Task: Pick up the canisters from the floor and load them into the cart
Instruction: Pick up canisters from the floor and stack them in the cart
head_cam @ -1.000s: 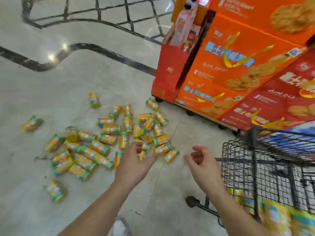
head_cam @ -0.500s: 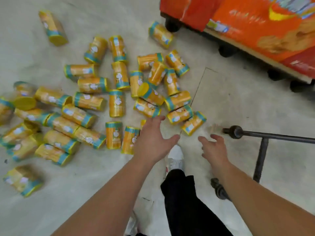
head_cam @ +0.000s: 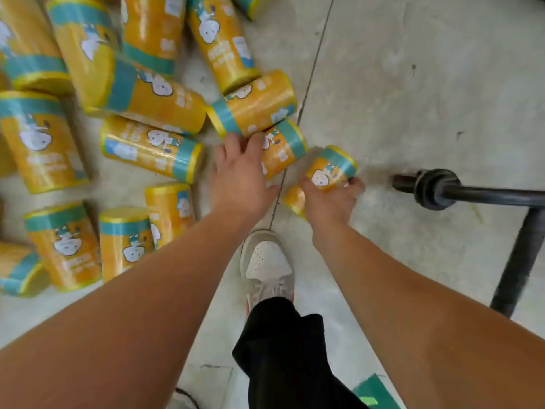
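Item: canisters [head_cam: 153, 98], yellow, teal-banded, scattered lying on the floor [head_cam: 413, 84] near the cart frame [head_cam: 436, 188]. One canister [head_cam: 333, 169] is gripped by the right hand [head_cam: 330, 202], fingers curled round it, presumably for lifting. The left hand [head_cam: 239, 175] is laid, fingers spread, on a neighbouring canister [head_cam: 283, 149]. Label: white cartoon figure; writing blurred, unreadable.

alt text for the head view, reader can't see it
The right hand grips a canister lying on the floor while the left hand touches a second canister beside it. More canisters, yellow with teal bands, lie scattered to the left; a shoe shows between the arms and a cart frame at right.
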{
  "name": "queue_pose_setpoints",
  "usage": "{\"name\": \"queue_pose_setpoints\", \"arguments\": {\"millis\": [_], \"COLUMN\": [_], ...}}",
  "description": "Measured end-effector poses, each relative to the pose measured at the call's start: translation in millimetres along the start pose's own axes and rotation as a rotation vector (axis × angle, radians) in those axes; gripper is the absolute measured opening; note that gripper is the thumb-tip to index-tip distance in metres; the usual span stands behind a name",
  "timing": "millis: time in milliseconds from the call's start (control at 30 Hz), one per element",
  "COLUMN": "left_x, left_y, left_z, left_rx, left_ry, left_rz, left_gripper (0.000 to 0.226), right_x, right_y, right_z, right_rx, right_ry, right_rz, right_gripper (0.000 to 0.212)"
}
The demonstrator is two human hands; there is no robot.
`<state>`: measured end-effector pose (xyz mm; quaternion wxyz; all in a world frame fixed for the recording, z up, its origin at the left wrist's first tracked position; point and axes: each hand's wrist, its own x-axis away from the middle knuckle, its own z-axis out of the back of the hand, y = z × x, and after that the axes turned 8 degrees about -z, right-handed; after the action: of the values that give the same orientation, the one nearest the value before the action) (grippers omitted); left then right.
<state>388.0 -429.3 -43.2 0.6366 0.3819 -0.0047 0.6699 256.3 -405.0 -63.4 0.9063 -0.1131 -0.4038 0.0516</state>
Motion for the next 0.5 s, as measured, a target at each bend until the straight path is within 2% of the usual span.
{"name": "queue_pose_setpoints", "arguments": {"millis": [100,200,333,500], "left_x": [-5,-5,13,84], "left_y": [9,17,15,22], "left_z": [-7,-13,-9,49], "left_rx": [-0.124,-0.150,0.086,0.455], "left_ry": [0.050,0.068,0.031,0.110], "left_rz": [0.027,0.067,0.114,0.173], "left_gripper": [0.074,0.068,0.066,0.067], "right_x": [-5,-1,20,97], "right_y": [5,7,9,8], "right_z": [5,10,26,63], "right_rx": [-0.039,-0.043,-0.036,-0.090], "right_ry": [-0.041,-0.093,-0.156,-0.207], "right_rz": [-0.005,-0.001,0.019,0.135], "right_gripper": [0.088,0.081,0.079,0.077]}}
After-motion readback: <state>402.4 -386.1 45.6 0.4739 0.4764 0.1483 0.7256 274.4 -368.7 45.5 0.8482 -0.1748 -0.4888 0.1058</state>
